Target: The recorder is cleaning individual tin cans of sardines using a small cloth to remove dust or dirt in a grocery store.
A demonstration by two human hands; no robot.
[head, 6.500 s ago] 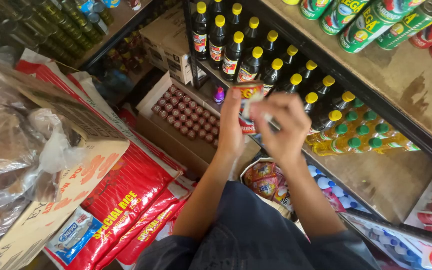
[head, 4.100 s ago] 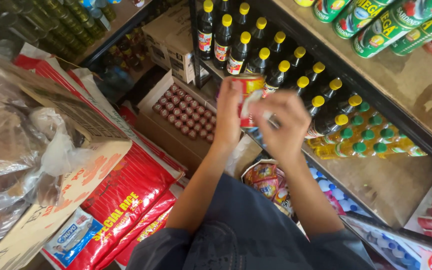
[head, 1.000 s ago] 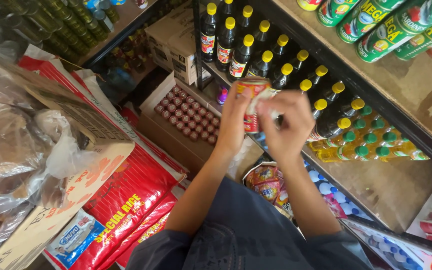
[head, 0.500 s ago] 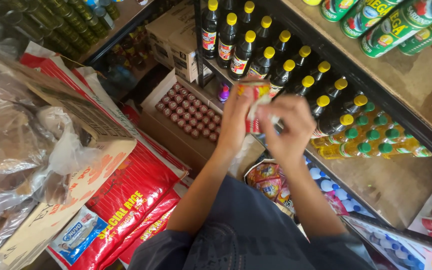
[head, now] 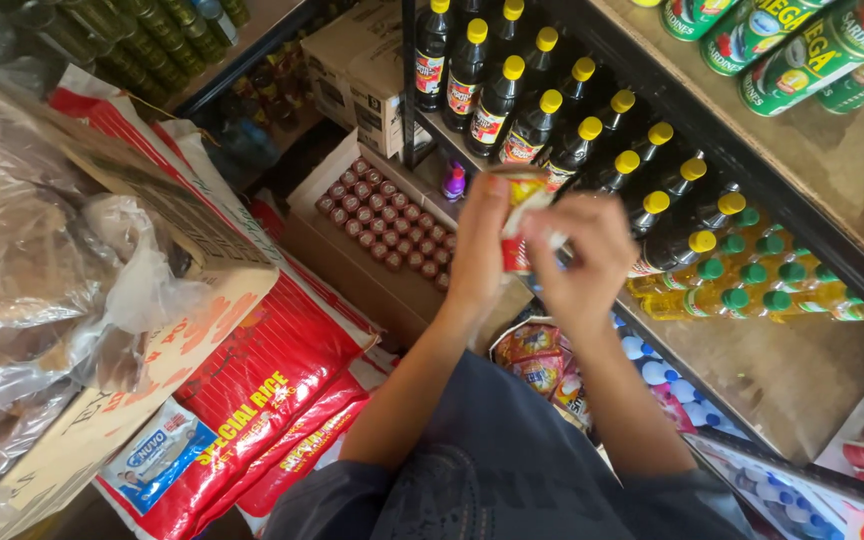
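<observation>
Hands meet before the shelf of dark bottles [head: 552, 120]: left hand [head: 479, 250] grips a small red-and-yellow packet [head: 522, 215], fingers wrapped round it; right hand [head: 580, 258] fingers pinch its edge.

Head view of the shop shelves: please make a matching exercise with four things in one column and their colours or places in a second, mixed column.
Things:
1. dark bottles
2. cans
3. rice sacks
4. small packet

Colour or place:
A. red, on the floor
B. held between both hands
C. yellow caps, middle shelf
D. green, lying on the top shelf

Pairs: 1-C, 2-D, 3-A, 4-B
</observation>
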